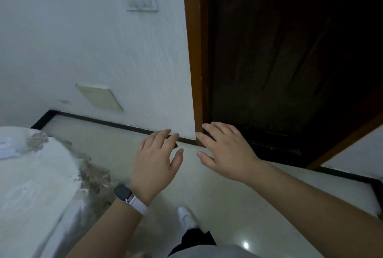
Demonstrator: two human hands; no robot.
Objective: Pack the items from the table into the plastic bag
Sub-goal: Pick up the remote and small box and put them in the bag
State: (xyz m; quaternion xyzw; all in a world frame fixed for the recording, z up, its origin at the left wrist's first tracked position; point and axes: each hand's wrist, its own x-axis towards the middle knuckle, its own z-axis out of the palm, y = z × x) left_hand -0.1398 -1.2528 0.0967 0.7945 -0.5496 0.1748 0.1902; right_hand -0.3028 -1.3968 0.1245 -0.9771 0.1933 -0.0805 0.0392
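Note:
My left hand (157, 158) and my right hand (223, 152) are held out in front of me above the floor, palms down, fingers spread and straight, holding nothing. A smartwatch with a white band sits on my left wrist. At the left edge stands a round table (37, 185) under a white cloth with a floral border. A pale white object (6, 147) lies on it at the far left, cut off by the frame. No plastic bag is in view.
A dark wooden door (290, 61) with a brown frame stands ahead on the right. A white wall (93, 50) with a switch plate (142, 0) is on the left. Glossy light floor tiles (228, 206) lie below; my white shoe (186, 217) is on them.

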